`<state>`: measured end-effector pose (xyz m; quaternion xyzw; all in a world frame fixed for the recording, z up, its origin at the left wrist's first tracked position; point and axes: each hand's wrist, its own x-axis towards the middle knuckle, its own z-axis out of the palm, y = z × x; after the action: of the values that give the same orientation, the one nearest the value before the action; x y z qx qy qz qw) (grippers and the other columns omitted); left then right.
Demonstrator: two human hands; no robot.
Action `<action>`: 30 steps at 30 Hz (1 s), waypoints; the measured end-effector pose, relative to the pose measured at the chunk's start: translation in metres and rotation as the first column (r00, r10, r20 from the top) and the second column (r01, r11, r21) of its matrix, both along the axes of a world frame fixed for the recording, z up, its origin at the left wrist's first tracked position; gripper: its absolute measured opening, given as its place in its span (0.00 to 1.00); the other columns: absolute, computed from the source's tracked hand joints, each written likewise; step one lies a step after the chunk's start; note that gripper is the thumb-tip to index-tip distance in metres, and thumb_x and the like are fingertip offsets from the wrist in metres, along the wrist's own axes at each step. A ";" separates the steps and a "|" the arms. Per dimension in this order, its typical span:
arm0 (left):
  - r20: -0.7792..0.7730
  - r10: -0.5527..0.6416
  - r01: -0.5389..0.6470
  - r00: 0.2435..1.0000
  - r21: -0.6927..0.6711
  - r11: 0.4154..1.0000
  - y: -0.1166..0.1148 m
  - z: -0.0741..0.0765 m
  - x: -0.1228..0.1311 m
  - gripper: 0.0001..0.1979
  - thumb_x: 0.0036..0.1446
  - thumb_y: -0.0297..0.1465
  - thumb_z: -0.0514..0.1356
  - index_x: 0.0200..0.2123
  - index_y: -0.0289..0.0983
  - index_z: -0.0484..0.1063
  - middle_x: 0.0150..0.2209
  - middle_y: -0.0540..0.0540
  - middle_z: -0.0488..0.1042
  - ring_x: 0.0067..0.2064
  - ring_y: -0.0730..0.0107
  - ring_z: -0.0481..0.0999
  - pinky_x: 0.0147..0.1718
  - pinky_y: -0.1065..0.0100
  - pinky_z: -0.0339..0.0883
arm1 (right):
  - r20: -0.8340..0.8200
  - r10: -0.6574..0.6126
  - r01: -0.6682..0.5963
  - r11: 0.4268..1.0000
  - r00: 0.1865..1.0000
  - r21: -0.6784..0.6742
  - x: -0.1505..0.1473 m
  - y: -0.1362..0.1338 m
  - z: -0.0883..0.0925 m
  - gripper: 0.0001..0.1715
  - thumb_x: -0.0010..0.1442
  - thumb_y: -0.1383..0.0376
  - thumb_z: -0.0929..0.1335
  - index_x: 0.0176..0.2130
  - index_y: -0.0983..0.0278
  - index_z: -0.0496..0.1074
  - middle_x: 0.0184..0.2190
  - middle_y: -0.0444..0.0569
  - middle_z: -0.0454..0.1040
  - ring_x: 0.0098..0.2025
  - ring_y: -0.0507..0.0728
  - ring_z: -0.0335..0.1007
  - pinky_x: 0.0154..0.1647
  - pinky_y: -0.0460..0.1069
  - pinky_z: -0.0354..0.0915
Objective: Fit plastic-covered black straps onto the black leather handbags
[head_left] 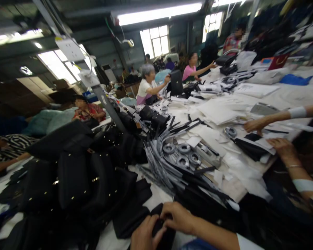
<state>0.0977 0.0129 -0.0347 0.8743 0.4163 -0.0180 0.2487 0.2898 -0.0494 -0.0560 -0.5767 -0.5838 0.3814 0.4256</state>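
Note:
At the bottom of the view both of my hands close on a black bag piece (135, 217) lying on the white table (156, 196). My left hand (143, 235) grips its near edge from below, thumb on top. My right hand (177, 217) curls over the upper edge, fingers bent down onto the black material. Just left of my hands lies a heap of black studded bags (75, 173). Past my right hand spreads a bundle of black and grey straps (169, 163).
Rolls of tape (184, 148) and white paper sheets (219, 111) cover the table's middle. A co-worker's hands (253, 125) reach in from the right. Other people sit along the far and left sides. A slanted metal pole (106, 104) crosses the table.

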 end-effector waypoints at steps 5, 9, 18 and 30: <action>0.187 -0.233 0.233 0.954 0.023 0.972 0.008 0.003 0.003 0.12 0.60 0.38 0.60 0.45 0.41 0.75 0.37 0.46 0.77 0.39 0.67 0.77 0.38 0.70 0.68 | -0.218 -0.094 0.073 0.992 0.971 -0.103 -0.016 -0.016 -0.027 0.05 0.52 0.68 0.72 0.32 0.63 0.79 0.30 0.47 0.77 0.35 0.55 0.73 0.39 0.48 0.67; 0.242 -0.303 0.323 0.922 -0.048 0.945 0.014 0.010 0.013 0.13 0.59 0.39 0.60 0.45 0.40 0.74 0.38 0.47 0.77 0.39 0.68 0.76 0.39 0.71 0.66 | -0.276 -0.315 0.247 0.935 0.908 -0.254 -0.013 -0.034 -0.012 0.06 0.53 0.64 0.71 0.32 0.65 0.78 0.30 0.47 0.76 0.32 0.54 0.72 0.33 0.46 0.67; -0.007 -0.468 0.468 0.883 0.027 0.883 -0.004 -0.006 0.042 0.11 0.58 0.36 0.62 0.43 0.41 0.72 0.38 0.49 0.77 0.39 0.67 0.76 0.34 0.72 0.62 | -0.398 -0.412 0.209 0.862 0.820 -0.462 -0.015 -0.059 -0.052 0.10 0.51 0.62 0.71 0.32 0.67 0.74 0.23 0.44 0.74 0.24 0.51 0.70 0.25 0.44 0.65; 0.015 -0.341 0.339 0.940 0.065 0.939 -0.006 -0.019 0.032 0.13 0.58 0.39 0.61 0.44 0.42 0.74 0.42 0.48 0.79 0.41 0.66 0.78 0.38 0.70 0.65 | -0.014 -0.549 0.468 0.726 0.836 -0.504 0.016 -0.078 -0.106 0.07 0.46 0.71 0.68 0.29 0.67 0.75 0.24 0.46 0.77 0.27 0.53 0.73 0.28 0.43 0.64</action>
<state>0.1296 0.0067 -0.0540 0.9405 0.2562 -0.0365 0.2202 0.3055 -0.1269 -0.1624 -0.7686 -0.2526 0.4277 0.4032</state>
